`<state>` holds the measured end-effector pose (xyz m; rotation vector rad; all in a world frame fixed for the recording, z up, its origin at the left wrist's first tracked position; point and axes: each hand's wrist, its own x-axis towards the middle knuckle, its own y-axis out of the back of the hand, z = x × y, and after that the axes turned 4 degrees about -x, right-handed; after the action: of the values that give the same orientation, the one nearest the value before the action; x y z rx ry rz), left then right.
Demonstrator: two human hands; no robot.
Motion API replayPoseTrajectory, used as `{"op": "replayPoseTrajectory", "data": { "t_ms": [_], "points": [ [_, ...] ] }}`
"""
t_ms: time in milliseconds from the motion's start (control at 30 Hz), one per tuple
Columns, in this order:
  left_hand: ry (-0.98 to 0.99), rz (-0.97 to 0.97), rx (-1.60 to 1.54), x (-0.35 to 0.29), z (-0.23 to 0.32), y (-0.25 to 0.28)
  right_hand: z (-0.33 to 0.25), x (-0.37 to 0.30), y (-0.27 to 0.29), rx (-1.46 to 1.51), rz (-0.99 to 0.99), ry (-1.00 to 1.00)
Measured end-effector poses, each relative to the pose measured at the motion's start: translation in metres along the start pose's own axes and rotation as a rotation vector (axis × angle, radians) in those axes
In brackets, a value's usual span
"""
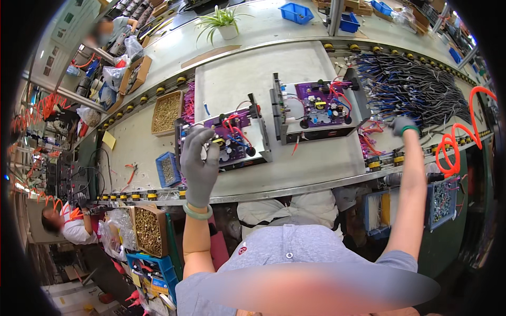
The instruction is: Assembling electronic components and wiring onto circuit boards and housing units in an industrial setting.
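Note:
My left hand [200, 163], in a grey glove, is curled over the left edge of a metal chassis with a purple circuit board [232, 138]. Small pale pieces show between its bent fingers, too small to name. Off to the right, my gloved right hand [403, 125] has its fingers drawn in at the near end of a pile of dark cables [416, 89]. What it grips, if anything, is hidden. A second chassis with a purple board [321, 105] stands between my hands, with red and blue wires on top.
A cardboard box of small brass-coloured parts [167, 113] and a blue bin [167, 169] lie left on the bench. Roller rails [374, 164] edge the line. An orange coiled hose [448, 152] hangs at right. Another person [79, 226] is at far left.

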<state>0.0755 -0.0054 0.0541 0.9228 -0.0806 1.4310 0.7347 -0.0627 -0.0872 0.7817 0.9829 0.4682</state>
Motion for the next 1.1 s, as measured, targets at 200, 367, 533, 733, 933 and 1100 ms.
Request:
{"op": "replayPoseTrajectory", "data": {
  "t_ms": [200,367,533,733,933,1100],
  "points": [
    [-0.014,0.136,0.077,-0.036,0.007,0.006,0.011,-0.087,0.134,0.739,0.947,0.142],
    [-0.026,0.162,0.044,-0.03,0.009,0.004,-0.15,-0.21,0.141,0.718,1.141,0.746],
    [-0.254,0.547,-0.07,-0.004,0.028,0.016,-0.298,-0.255,0.122,0.551,1.065,1.014],
    [-0.482,-0.034,0.247,0.021,0.027,-0.009,-0.32,-0.245,0.131,0.276,1.316,1.055],
    [-0.398,-0.342,0.322,0.012,0.01,-0.044,-0.314,-0.248,0.142,0.164,1.415,1.068],
    [-0.345,-0.455,0.215,0.026,0.007,-0.043,-0.311,-0.246,0.15,0.09,1.352,1.129]
  ]
}}
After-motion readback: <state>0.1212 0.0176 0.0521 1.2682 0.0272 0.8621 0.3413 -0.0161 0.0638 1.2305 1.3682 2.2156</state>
